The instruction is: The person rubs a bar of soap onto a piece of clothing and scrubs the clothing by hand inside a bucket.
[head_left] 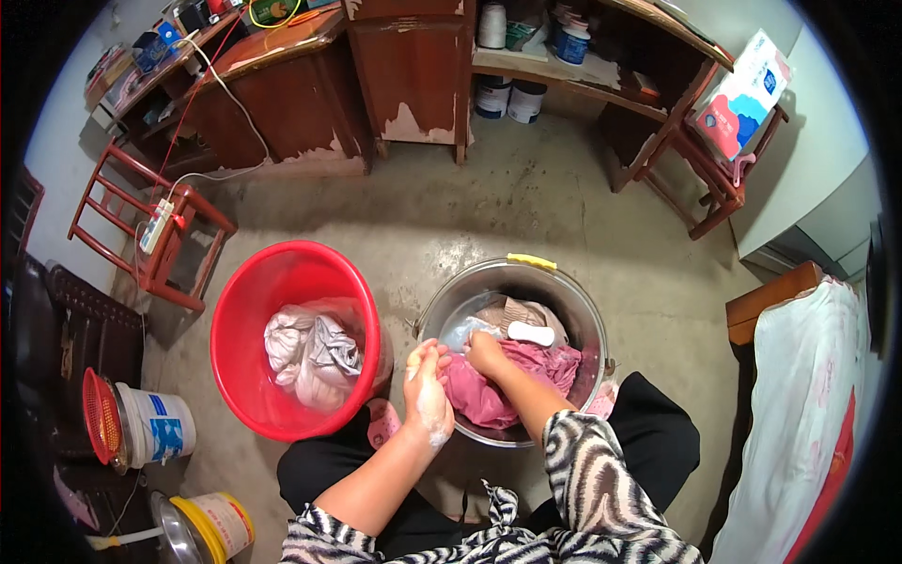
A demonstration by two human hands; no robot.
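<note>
A round metal tub (598,324) stands on the floor between my knees, with water and clothes inside. My right hand (484,355) is closed in a fist over the tub, gripping part of a wet pink garment (481,399); its fingertips are hidden. At the tub's left rim is my left hand (426,390), suds on palm and wrist, fingers bent but with nothing visible in them. Behind the pink garment, a white oval-headed brush-like object (531,334) rests on beige cloth (515,312). To the left, a red plastic tub (230,371) holds pale wet clothes (315,352).
A wooden chair (183,240) with a power strip (156,226) stands at far left. Buckets (160,428) are near the dark sofa (94,329). Worn cabinets (409,85) line the back. A stool (719,193) bears a tissue pack (742,99); a cloth-covered piece of furniture (789,414) is at right.
</note>
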